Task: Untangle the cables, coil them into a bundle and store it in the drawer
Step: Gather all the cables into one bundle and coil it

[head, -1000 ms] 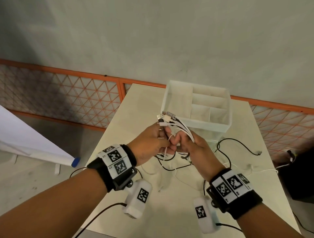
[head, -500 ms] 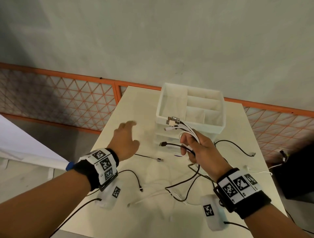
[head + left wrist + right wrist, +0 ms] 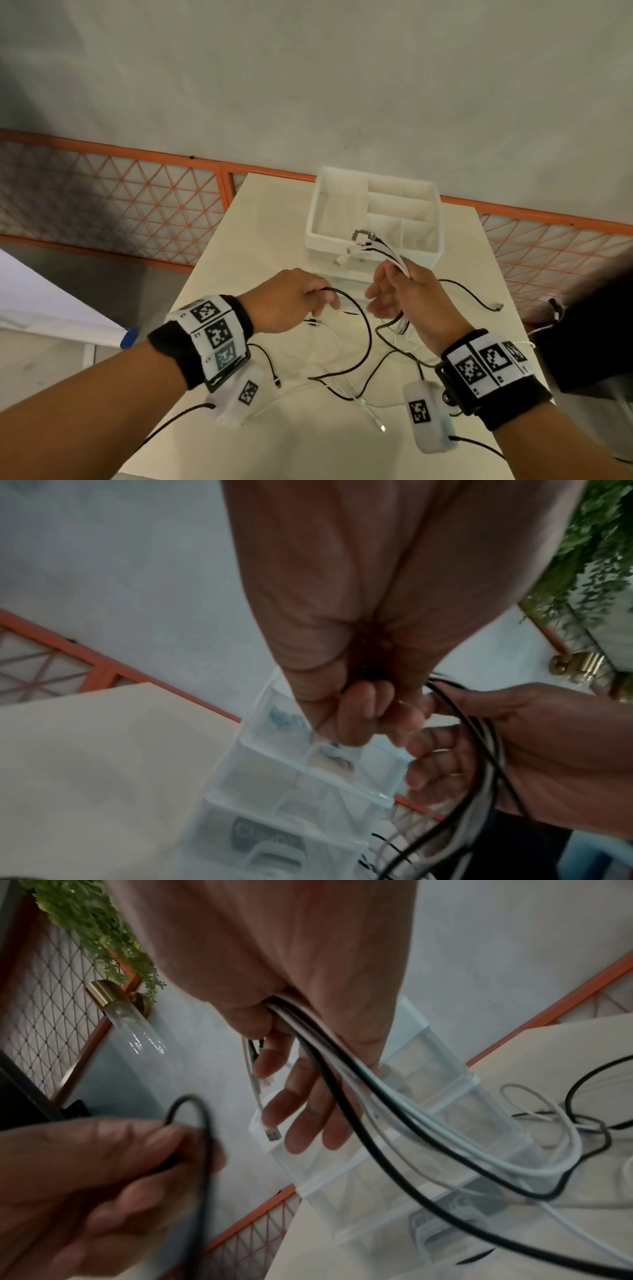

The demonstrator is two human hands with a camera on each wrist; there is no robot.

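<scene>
My right hand (image 3: 394, 277) grips a bundle of white and black cables (image 3: 342, 1064) above the table. Their plug ends (image 3: 363, 240) stick up in front of the white drawer unit (image 3: 421, 255). The lower fingers (image 3: 308, 1118) of that hand are stretched out. My left hand (image 3: 320, 296), close beside it, pinches one black cable (image 3: 368, 329) that loops down to the table. The rest of the cables (image 3: 346, 380) lie loose and crossed on the cream table (image 3: 274, 219). The clear drawers (image 3: 274, 791) below the top tray look pushed in.
An orange mesh fence (image 3: 137, 192) runs behind the table against a grey wall. A dark object (image 3: 589, 335) stands off the table's right edge. A white board (image 3: 51, 308) leans at the left. More cable ends (image 3: 496, 306) trail toward the right edge.
Both hands were together on the bundle, then my left hand reached out open to the left. It has come back next to the right hand, now pinching a black cable.
</scene>
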